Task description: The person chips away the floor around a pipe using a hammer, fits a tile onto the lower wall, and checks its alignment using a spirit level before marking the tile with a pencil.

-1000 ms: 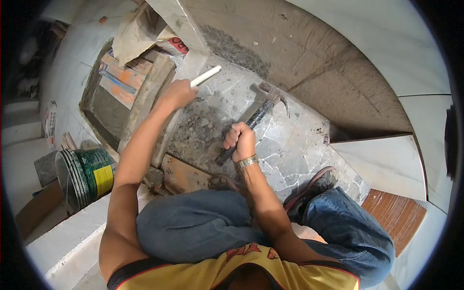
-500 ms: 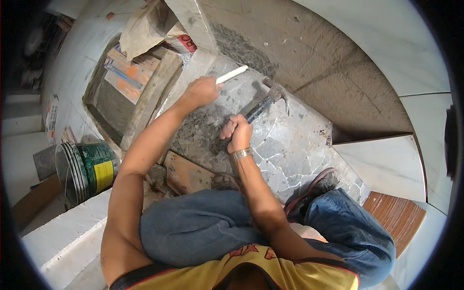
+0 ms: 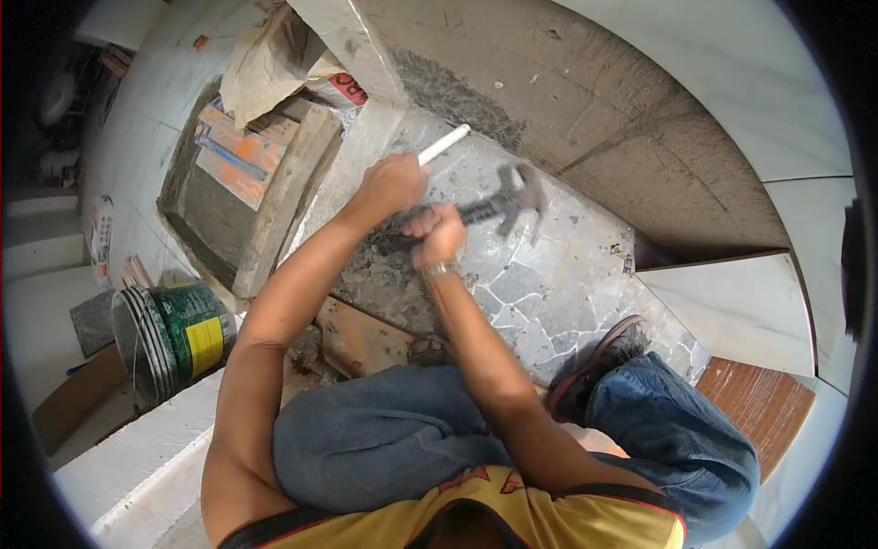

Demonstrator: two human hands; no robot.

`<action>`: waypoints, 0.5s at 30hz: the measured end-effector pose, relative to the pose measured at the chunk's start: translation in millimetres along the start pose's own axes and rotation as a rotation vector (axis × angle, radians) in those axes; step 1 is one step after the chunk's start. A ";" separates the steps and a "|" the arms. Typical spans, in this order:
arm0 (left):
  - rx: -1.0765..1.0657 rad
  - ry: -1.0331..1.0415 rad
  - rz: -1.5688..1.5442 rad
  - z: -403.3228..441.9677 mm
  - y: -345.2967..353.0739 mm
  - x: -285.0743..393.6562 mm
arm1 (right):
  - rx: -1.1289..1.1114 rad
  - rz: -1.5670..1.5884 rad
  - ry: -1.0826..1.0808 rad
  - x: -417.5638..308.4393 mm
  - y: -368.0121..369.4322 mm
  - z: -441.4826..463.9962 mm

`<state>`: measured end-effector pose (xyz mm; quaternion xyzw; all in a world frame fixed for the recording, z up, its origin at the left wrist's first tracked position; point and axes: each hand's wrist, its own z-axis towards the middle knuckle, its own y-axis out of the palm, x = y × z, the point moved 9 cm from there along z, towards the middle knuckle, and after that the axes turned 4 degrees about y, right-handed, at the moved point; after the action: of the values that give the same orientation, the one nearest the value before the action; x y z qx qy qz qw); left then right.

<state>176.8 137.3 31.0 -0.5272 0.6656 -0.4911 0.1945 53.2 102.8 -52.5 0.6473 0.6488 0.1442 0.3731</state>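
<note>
Rough brown plaster wall point(image 3: 594, 110) beside grey floor point(image 3: 549, 265), cracked-stone pattern; rubble point(image 3: 393, 284) and forearms hide part of it. Green bucket point(image 3: 174, 311), yellow label point(image 3: 203, 345), print illegible. Printed bag point(image 3: 346, 90) partly covered, letters on red patch cut off. Claw hammer point(image 3: 519, 198) over floor, head motion-blurred; right hand point(image 3: 442, 232) closed round dark handle. Left hand point(image 3: 395, 183) grips smooth white rod point(image 3: 445, 145), far tip near wall base, other end hidden.

hammer point(image 3: 485, 210): 1 | white rod point(image 3: 445, 145): 1 | hands point(image 3: 393, 183) point(image 3: 442, 234): 2 | wristband point(image 3: 439, 269): 1
</note>
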 end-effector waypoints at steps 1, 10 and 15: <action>0.004 0.014 -0.001 -0.5 2.1 -0.4 | -0.015 -0.115 0.125 9.5 6.0 7.8; 0.057 0.211 0.052 7.3 -18.1 -34.8 | -0.101 -0.598 0.244 -33.9 -45.2 -71.8; 0.081 0.221 -0.005 11.2 -15.4 -36.4 | -0.075 -0.792 0.165 -67.7 -62.5 -72.3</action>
<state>206.8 165.4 29.8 -0.4632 0.6612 -0.5734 0.1398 -49.0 52.6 -25.1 0.3194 0.8702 0.0641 0.3698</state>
